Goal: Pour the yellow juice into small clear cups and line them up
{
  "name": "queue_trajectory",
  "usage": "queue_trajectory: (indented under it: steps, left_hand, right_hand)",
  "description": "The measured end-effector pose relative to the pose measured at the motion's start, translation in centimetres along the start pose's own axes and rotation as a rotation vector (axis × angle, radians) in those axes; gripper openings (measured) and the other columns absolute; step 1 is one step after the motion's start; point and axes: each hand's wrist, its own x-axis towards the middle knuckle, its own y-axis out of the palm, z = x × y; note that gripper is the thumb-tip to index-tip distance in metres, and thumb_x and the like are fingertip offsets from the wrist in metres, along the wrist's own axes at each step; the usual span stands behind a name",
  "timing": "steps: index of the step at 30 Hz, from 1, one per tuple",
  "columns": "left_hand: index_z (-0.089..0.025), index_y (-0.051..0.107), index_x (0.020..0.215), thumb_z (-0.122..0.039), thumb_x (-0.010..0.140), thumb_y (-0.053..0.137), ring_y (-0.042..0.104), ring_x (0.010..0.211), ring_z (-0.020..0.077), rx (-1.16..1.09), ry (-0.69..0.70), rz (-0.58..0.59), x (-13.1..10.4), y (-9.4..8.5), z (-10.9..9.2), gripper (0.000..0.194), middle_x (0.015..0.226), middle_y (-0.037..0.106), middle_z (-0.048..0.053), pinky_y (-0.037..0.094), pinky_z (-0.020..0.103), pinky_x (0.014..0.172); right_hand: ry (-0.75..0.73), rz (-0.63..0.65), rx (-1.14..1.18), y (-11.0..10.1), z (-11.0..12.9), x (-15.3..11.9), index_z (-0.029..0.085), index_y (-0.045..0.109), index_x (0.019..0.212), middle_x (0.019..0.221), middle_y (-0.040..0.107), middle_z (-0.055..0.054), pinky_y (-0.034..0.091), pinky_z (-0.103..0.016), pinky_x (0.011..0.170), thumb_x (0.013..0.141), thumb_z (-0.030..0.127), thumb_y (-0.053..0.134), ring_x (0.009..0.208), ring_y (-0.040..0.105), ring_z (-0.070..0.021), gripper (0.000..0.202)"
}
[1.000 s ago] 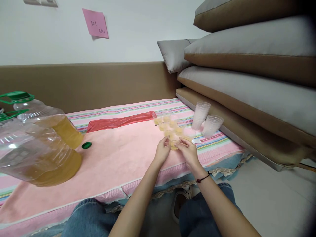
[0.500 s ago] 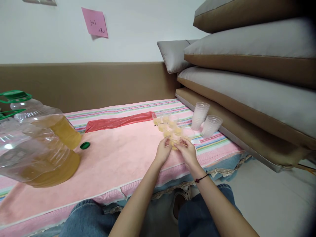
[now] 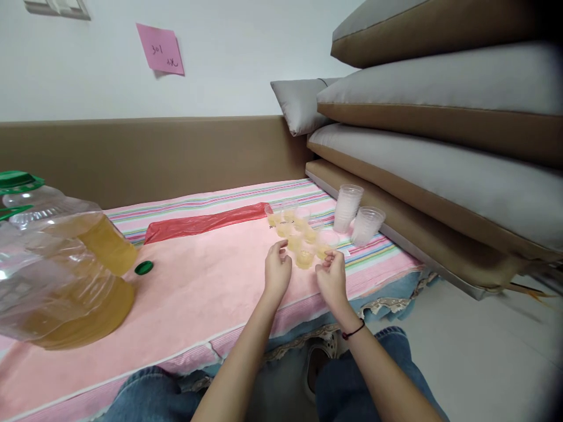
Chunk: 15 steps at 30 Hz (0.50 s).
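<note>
My left hand [image 3: 278, 271] is slightly spread, thumb and forefinger apart, with a thin, clear, round-rimmed near cup [image 3: 304, 258] of pale yellow liquid standing upright between it and my right hand [image 3: 332, 275]. My right fingers are curled in close together; whether they pinch anything I cannot tell, since their tips overlap the edge of a right-hand cup [image 3: 324, 251] in my view. Just beyond my grip sit the other filled cups [image 3: 301, 223], smooth, see-through and closely grouped. Past my right hand stand two nested stacks, the tall stack [image 3: 348, 209] and the short stack [image 3: 368, 226], ribbed by their rims.

Beyond my left hand, the crinkled, glossy red plastic [image 3: 206, 224] stretches in a long strip. Farther left lie a round green cap [image 3: 143, 268] and bulging clear jugs [image 3: 83, 293] of amber liquid.

The soft pink cloth [image 3: 197, 293] gives me open, flat room to the left. Nearer me than my hands runs the bed's lace-trimmed edge [image 3: 303, 339]; well to my right, thick cushions [image 3: 431, 146] wall the space.
</note>
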Motion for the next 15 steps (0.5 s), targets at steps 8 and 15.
queue_trajectory:
  steps: [8, 15]
  left_hand:
    - [-0.018, 0.061, 0.101, -0.004, 0.077, 0.043, 0.058, 0.106, 0.0193, 0.151, 0.261, 0.144, 2.5, 2.6, -6.0, 0.033, 0.112, 0.063, 0.007, 0.046, 0.035, 0.092]
    - [-0.019, 0.064, 0.108, -0.003, 0.075, 0.05, 0.057, 0.11, 0.021, 0.288, 0.403, 0.408, 6.2, 10.5, -8.9, 0.039, 0.111, 0.063, 0.008, 0.04, 0.034, 0.1]
  right_hand:
    - [-0.128, -0.359, -0.161, -4.2, 0.8, 6.8, 0.019, 0.044, 0.107, 0.111, 0.048, -0.012, 0.032, -0.049, 0.099, 0.066, 0.02, 0.055, 0.108, 0.044, -0.0287, 0.043]
    - [-0.108, -0.446, -0.21, -4.2, -1.5, 9.8, 0.015, 0.044, 0.123, 0.126, 0.046, -0.019, 0.029, -0.053, 0.103, 0.066, 0.021, 0.059, 0.122, 0.039, -0.0348, 0.059]
